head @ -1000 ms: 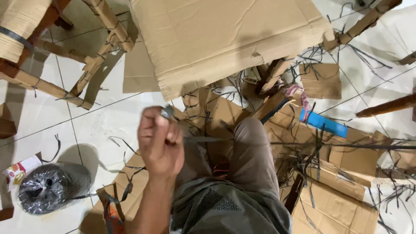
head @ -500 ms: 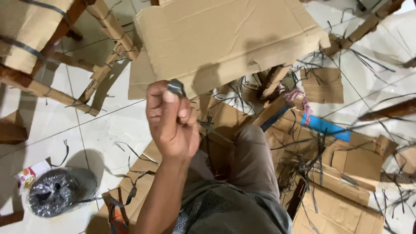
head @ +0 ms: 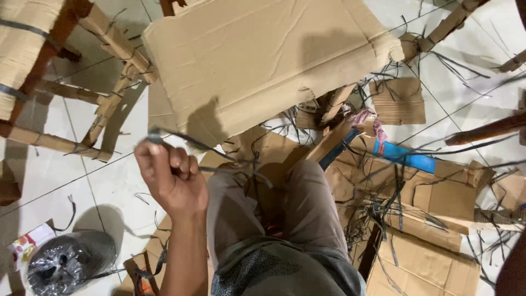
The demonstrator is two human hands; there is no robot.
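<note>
One hand [head: 172, 178], our left, has drifted lower, still fisted on the dark strap [head: 186, 141]. We cannot see our right.

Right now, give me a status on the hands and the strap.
Left hand fisted, grip on grey strap. Right hand out of view. Strap runs right over the knee. Cardboard sheet just ahead.

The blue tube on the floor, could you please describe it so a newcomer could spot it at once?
Start at the large cardboard sheet at the top, then go down and right to the cardboard scraps. The blue tube lies there beside a pink rag, the only bright blue thing among brown card and dark strapping.
</note>
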